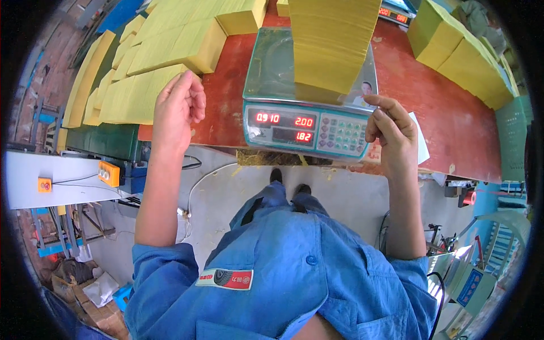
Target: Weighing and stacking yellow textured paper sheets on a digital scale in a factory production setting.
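Note:
A tall stack of yellow paper sheets (331,51) stands on the metal pan (269,71) of a teal-edged digital scale (309,129). Red digits glow on the scale's front panel, beside its keypad. My left hand (180,105) hovers left of the scale, near the front end of the piled yellow paper blocks (144,90). Its fingers are loosely bent, and nothing shows in them. At the scale's right front corner is my right hand (392,127), with its index finger and thumb bent and apart. I see nothing held there. A white sheet (420,139) lies partly behind this hand.
The red tabletop (453,133) carries more yellow paper blocks (462,56) at the right and a second scale display (394,15) at the back. An orange control box (109,174) sits at the left. A cable (191,198) runs along the floor. A pale green chair (498,238) stands lower right.

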A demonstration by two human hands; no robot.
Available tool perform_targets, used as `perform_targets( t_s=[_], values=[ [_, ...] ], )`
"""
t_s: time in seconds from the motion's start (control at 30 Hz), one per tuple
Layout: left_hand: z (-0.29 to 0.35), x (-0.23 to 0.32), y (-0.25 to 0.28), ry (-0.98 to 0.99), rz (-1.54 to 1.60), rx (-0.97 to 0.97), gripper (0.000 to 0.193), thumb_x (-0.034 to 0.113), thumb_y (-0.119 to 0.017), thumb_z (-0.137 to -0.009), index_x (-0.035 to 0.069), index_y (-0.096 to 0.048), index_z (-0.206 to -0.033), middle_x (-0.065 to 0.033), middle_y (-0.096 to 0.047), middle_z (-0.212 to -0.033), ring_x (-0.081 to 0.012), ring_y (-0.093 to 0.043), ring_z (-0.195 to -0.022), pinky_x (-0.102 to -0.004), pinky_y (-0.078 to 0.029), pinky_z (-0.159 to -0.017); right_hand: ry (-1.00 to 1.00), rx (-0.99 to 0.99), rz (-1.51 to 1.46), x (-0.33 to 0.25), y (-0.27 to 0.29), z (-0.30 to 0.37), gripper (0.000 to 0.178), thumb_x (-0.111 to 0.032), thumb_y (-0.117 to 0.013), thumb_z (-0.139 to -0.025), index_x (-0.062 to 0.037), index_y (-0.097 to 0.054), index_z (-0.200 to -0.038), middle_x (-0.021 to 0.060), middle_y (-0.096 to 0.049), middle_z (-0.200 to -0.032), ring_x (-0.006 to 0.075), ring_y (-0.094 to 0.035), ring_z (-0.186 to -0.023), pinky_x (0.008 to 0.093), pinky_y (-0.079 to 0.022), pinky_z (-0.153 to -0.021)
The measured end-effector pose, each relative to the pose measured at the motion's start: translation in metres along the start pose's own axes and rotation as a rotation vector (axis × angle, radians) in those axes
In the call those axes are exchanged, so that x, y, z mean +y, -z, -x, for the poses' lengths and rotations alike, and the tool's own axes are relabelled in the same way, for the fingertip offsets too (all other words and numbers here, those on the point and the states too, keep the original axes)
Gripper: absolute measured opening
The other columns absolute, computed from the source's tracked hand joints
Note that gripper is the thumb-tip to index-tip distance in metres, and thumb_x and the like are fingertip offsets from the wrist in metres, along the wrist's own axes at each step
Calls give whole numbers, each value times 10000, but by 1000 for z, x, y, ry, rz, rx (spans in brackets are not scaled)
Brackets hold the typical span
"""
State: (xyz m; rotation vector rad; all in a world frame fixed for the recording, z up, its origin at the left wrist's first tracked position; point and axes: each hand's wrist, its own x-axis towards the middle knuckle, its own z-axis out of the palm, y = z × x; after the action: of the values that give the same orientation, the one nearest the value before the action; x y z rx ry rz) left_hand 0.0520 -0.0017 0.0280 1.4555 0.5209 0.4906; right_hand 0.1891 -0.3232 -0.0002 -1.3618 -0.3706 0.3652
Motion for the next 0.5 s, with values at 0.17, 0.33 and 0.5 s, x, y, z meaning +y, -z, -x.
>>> perform_targets(
  t_s=[0.17, 0.33, 0.5],
  values=[
    [-23, 0, 12, 17, 14, -51, 291, 325, -520, -980, 93, -578, -814, -20, -548, -635, -78, -477, -525, -217, -365, -471, -16, 8, -2, 7, -4, -14, 223, -40, -526, -923, 26, -640, -1104, -2, -522, -684, 81, -482, -622, 244, -413, -588],
    [-57, 14, -5, 50, 30, -227, 340, 373, -488, -985, 69, -593, -876, -37, -586, -673, -99, -541, -574, -231, -401, -502, -17, 64, 36, 6, 1, -26, 218, -56, -534, -926, 27, -633, -1101, -4, -528, -677, 85, -500, -622, 241, -428, -598],
    [-125, 57, -63, 195, 78, -386, 557, 522, -442, -967, 24, -539, -1197, -153, -648, -1034, -234, -656, -912, -311, -527, -724, 95, 234, 52, 10, 18, -96, 266, -100, -566, -924, 29, -613, -1152, 77, -635, -944, 136, -598, -831, 255, -480, -724]
  ],
)
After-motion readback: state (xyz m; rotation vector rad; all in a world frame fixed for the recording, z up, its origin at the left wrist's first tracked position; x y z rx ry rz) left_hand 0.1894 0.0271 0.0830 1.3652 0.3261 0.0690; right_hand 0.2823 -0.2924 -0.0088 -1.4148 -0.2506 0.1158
